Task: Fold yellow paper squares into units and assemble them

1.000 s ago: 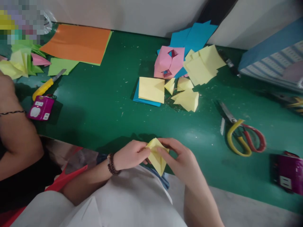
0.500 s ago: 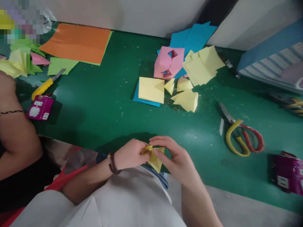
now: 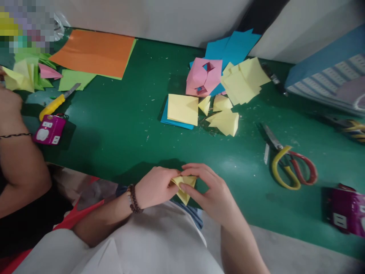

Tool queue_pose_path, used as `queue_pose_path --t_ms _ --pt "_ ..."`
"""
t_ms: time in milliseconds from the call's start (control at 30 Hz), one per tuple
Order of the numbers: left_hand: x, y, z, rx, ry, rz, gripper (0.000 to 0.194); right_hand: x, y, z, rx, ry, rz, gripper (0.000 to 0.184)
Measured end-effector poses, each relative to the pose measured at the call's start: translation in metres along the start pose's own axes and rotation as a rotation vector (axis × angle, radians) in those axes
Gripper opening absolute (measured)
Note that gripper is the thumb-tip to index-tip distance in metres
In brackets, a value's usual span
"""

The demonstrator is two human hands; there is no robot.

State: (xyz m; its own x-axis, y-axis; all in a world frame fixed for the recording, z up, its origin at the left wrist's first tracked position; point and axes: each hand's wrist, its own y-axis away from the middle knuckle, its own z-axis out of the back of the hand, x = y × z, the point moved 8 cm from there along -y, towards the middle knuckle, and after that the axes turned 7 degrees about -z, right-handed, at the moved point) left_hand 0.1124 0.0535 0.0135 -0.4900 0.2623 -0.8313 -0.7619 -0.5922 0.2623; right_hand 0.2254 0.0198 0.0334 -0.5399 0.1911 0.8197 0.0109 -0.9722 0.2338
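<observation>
Both my hands hold a small folded piece of yellow paper [image 3: 184, 186] just above the near edge of the green table mat [image 3: 114, 140]. My left hand [image 3: 155, 187], with a dark bead bracelet on its wrist, pinches the paper's left side. My right hand [image 3: 207, 190] grips its right side between thumb and fingers. Part of the paper is hidden by my fingers. Ahead of my hands lie a stack of yellow squares [image 3: 182, 109] on blue paper, loose folded yellow pieces [image 3: 224, 121], and a pink folded paper model [image 3: 203, 76].
Yellow-handled scissors [image 3: 291, 169] lie to the right, near a purple box [image 3: 346, 209]. A yellow utility knife [image 3: 54, 106], a magenta box [image 3: 49, 129] and an orange sheet [image 3: 94, 53] are at the left. A co-worker's arm [image 3: 19, 152] enters at the left edge.
The yellow paper has gone from a taller, looser shape to a more compact fold, and my hands have drawn closer together. The co-worker's arm has shifted slightly.
</observation>
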Motion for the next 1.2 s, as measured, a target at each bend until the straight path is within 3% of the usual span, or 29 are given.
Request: queue_pose_path --t_ms 167,333,600,733,967,1200 --pt "0.004 0.001 -0.002 -0.009 0.131 -0.011 0.026 -0.011 -0.005 0.003 -0.072 -0.035 -0.081 0.022" --pt "0.021 0.002 -0.006 -0.093 0.384 0.072 0.032 -0.031 -0.001 0.002 -0.124 -0.26 -0.262 0.033" --pt "0.041 -0.001 -0.002 -0.318 0.713 0.213 0.026 -0.037 0.014 -0.002 -0.162 -0.456 -0.229 0.042" --pt "0.039 -0.003 -0.005 -0.359 0.821 0.224 0.029 -0.045 0.008 -0.01 -0.183 -0.436 -0.308 0.054" --pt "0.039 -0.003 -0.01 -0.314 0.792 0.257 0.04 -0.043 -0.003 -0.007 -0.202 -0.339 -0.351 0.037" --pt "0.034 -0.008 0.006 -0.25 0.399 0.17 0.037 -0.023 -0.005 0.001 -0.109 -0.152 -0.168 0.037"
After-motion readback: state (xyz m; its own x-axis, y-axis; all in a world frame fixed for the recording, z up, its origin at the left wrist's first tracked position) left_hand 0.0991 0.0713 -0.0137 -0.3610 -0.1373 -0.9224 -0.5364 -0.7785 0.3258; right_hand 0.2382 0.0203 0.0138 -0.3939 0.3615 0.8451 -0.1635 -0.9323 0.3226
